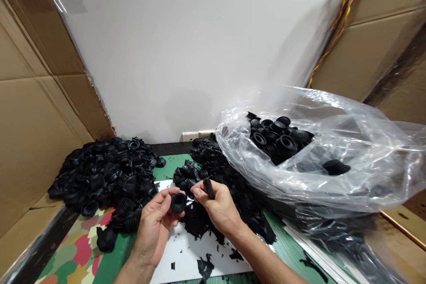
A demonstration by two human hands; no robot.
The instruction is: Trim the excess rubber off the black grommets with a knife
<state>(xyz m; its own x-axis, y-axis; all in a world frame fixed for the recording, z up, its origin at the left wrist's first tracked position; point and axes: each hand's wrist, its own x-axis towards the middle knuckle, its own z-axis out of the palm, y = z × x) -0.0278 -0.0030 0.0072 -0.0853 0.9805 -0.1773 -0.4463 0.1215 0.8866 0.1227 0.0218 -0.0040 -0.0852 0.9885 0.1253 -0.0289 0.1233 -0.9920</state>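
Observation:
My left hand [155, 222] is closed around a black rubber bellows boot [179, 203], its round opening turned toward me. Just right of it, my right hand [216, 206] grips a slim tool with a dark handle [209, 188]. The tool's working end is hidden behind my fingers, so its kind does not show. Both hands hover over a white board [179, 253] strewn with black rubber scraps [204, 266]. Beyond my fingers lies a small heap of black ribbed boots [189, 173].
At the left rises a large pile of black rubber boots [113, 168]. A clear plastic bag [362, 155] with more boots stands at the right, beside a mound of trimmings [229, 168]. Cardboard [43, 62] flanks the green table [169, 165]; twisted yellow-red wires [346, 13] hang above right.

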